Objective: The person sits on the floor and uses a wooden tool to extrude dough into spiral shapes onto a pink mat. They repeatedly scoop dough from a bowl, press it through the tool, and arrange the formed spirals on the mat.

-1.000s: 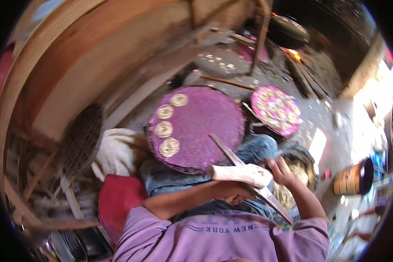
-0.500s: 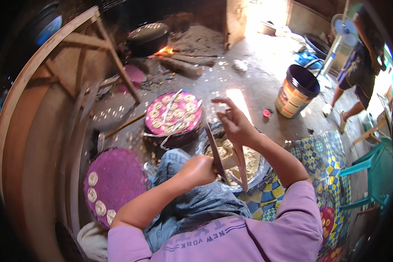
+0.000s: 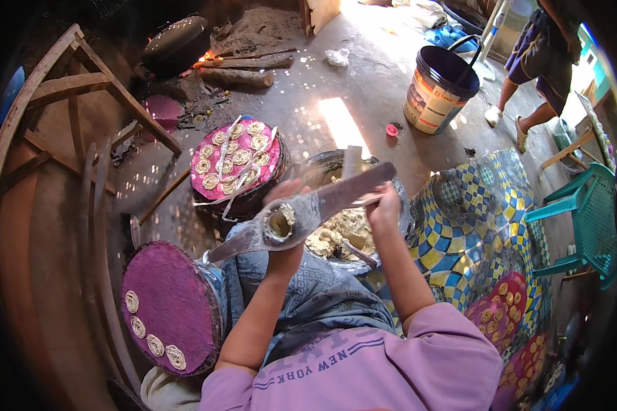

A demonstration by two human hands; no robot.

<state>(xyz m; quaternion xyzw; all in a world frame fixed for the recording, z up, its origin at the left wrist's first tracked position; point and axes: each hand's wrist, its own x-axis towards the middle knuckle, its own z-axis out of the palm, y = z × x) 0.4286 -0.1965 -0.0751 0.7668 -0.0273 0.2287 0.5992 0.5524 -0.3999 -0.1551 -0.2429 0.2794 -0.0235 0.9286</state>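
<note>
wooden press (image 3: 315, 211) slants from above the lap to over the basin (image 3: 404, 222), round opening (image 3: 280, 223) facing up. right hand (image 3: 385, 205) grips its far end; left hand (image 3: 286, 192) blurred behind, can't tell its hold. i'd brace both ends, keep the opening over the dough (image 3: 330, 240), avoid twisting.

Strong daylight is admitted from the top, where the floor (image 3: 380, 48) is bleached nearly white. A glaring patch of light (image 3: 343, 127) is cast lower down, with small flecks scattered leftward. The upper left is sunk in shadow, broken by orange flame (image 3: 204, 59). The left hand (image 3: 284, 190) is blurred; edges are bent by fisheye distortion.
</note>
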